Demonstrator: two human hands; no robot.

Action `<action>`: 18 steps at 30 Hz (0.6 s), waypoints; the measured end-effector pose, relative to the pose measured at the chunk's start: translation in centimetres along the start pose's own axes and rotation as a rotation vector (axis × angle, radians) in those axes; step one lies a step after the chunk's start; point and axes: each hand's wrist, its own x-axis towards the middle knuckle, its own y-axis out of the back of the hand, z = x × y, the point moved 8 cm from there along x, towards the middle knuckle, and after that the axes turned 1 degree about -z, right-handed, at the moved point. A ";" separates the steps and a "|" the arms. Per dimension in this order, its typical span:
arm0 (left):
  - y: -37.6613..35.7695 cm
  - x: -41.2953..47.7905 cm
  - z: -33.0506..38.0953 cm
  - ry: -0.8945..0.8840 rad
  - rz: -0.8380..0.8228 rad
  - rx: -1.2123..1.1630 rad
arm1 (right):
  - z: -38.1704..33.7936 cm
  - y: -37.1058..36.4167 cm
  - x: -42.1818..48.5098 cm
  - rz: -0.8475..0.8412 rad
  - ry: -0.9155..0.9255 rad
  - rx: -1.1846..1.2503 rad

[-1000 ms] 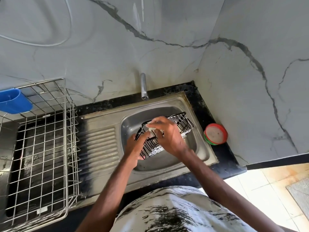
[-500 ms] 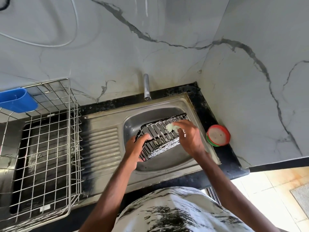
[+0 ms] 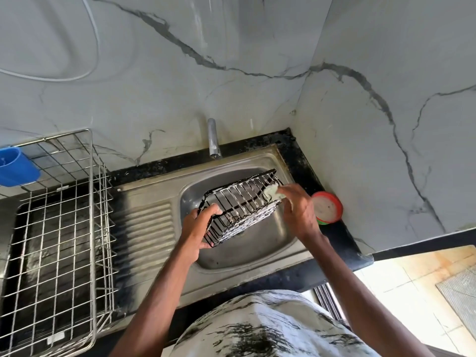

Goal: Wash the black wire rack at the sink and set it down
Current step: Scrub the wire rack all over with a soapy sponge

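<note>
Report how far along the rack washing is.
Done: the black wire rack is soaped, with white suds on its bars. In hand: the left hand holds it tilted over the sink while the right hand scrubs its far end with a sudsy sponge. Left: rinsing, since the tap shows no water, then setting it down.

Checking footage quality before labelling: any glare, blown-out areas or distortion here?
Head view: wide-angle bending curves the silver drying basket; the floor at lower right is overexposed by sunlight; soft sheen on the sink; black wire rack and both hands stay sharp.
</note>
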 end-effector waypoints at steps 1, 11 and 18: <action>-0.2 0.0 0.0 0.002 -0.010 0.010 | 1.0 0.6 0.1 0.029 -0.043 -0.007; -1.6 0.8 1.7 -0.040 -0.049 0.074 | -5.9 -1.4 -0.8 -0.017 0.127 0.036; -1.2 0.4 2.0 -0.060 -0.086 0.130 | 3.8 1.2 0.4 0.079 -0.166 -0.060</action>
